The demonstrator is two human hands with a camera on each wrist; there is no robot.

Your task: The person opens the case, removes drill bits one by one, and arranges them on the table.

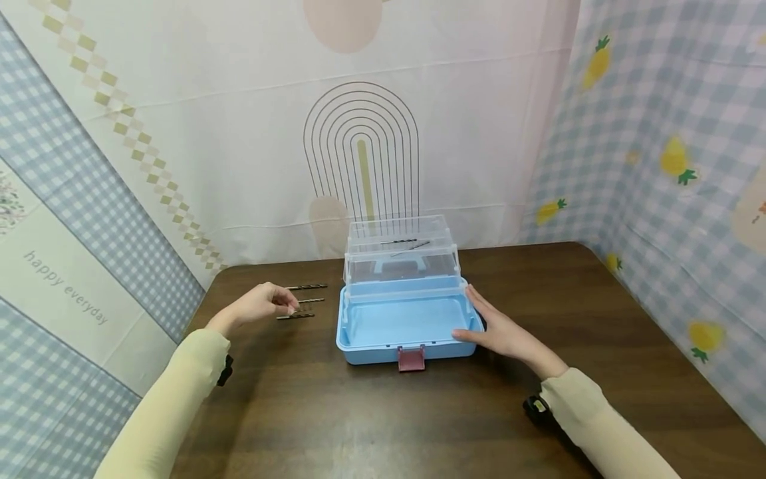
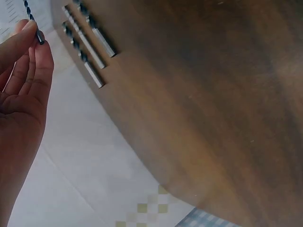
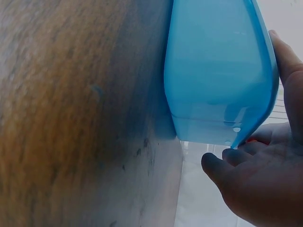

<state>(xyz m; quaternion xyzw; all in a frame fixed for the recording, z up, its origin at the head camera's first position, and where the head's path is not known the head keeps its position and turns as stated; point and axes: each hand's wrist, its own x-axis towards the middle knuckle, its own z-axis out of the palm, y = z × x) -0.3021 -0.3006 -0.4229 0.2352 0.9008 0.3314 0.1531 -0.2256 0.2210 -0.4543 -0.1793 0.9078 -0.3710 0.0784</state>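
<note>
In the head view my left hand (image 1: 269,305) is over the table's left part, close to several drill bits. The left wrist view shows its thumb and fingertips pinching a dark drill bit (image 2: 32,21) with a bright shank. Lying apart from it on the table are a thick drill bit (image 2: 97,30), a thin drill bit (image 2: 85,38) and another dark drill bit (image 2: 80,52). My right hand (image 1: 499,331), fingers spread, rests against the right rim of a blue storage box (image 1: 371,356), thumb at the front corner. The box stands unlatched with its clear lid raised.
Two drill bits (image 1: 409,245) lie in the raised clear upper part of the box. A mauve latch (image 1: 411,359) hangs at the front. The brown table (image 1: 371,419) has a patterned cloth (image 1: 257,153) hanging behind and at both sides.
</note>
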